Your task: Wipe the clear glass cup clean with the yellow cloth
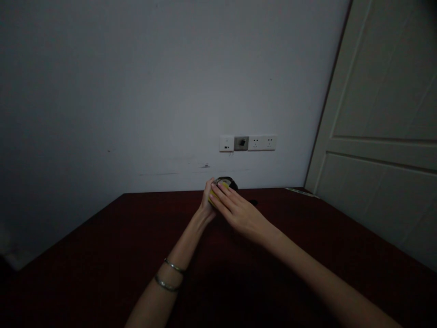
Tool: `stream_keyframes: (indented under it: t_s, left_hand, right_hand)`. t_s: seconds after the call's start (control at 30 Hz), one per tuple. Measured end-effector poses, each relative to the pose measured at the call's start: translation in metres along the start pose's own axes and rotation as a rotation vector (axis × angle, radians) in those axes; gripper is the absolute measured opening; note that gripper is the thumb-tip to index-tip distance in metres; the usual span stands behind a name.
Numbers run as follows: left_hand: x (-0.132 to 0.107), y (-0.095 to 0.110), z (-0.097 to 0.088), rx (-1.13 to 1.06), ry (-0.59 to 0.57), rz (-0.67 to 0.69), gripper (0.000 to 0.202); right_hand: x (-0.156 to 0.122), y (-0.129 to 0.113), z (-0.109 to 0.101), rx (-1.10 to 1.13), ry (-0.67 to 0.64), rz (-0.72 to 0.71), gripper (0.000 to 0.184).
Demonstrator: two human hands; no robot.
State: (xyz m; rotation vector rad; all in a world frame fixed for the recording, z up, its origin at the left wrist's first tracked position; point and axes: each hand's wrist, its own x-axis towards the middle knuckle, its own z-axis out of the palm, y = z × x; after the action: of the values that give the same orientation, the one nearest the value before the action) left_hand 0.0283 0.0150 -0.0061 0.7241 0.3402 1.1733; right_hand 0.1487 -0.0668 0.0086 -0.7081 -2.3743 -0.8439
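Both my hands meet over the far middle of a dark red table point(102, 255). They close round a small round object point(226, 183) with a yellow side and a dark top. My left hand point(206, 206) grips it from the left, and two thin bangles show on that forearm. My right hand point(239, 210) lies over it from the right with the fingers pressed against the yellow part. Most of the object is hidden by the fingers, and the room is dim.
A grey wall stands right behind the table, with a row of white sockets and a switch point(247, 143). A pale panelled door point(382, 127) is at the right. A thin light strip point(302, 192) lies at the table's far right edge.
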Motion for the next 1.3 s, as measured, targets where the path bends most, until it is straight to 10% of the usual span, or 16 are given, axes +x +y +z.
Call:
stream_keyframes:
  t_s: [0.57,1.03,1.3]
  left_hand:
    - [-0.032,0.013,0.030,0.129,-0.026,-0.025,0.043]
    - [-0.040,0.010,0.011,0.251,-0.188,-0.255,0.056]
    - [-0.037,0.015,-0.001,0.413,-0.375,-0.236,0.071]
  right_hand:
    - [-0.026,0.008,-0.026,-0.133,-0.060,-0.119,0.050]
    - [-0.053,0.015,-0.042,0.000,-0.135,-0.134,0.062]
    - [-0.070,0.022,-0.031,0.381,0.204,0.315,0.079]
